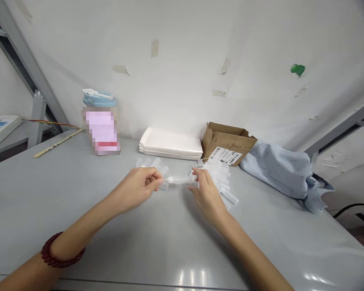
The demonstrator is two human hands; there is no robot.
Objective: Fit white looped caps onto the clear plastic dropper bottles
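My left hand (145, 182) is closed in a pinch at the left end of a slim translucent plastic piece (178, 180). That piece has a white end near the fingertips and is blurred along its length. Across from it, my right hand (204, 188) has its thumb and fingers apart around the far end, with no clear grip. Behind and beside the right hand lies a pile of clear plastic pieces (229, 196), partly covered by the fingers. More clear pieces (151, 162) lie behind my left hand.
White padded envelopes (171, 143) are stacked by the wall, next to an open cardboard box (230, 141). Light blue cloth (276, 169) lies at the right. A blue-lidded container (99, 99) with a pixelated pink front and a thin strip (57, 143) are at the left on the grey table (124, 246).
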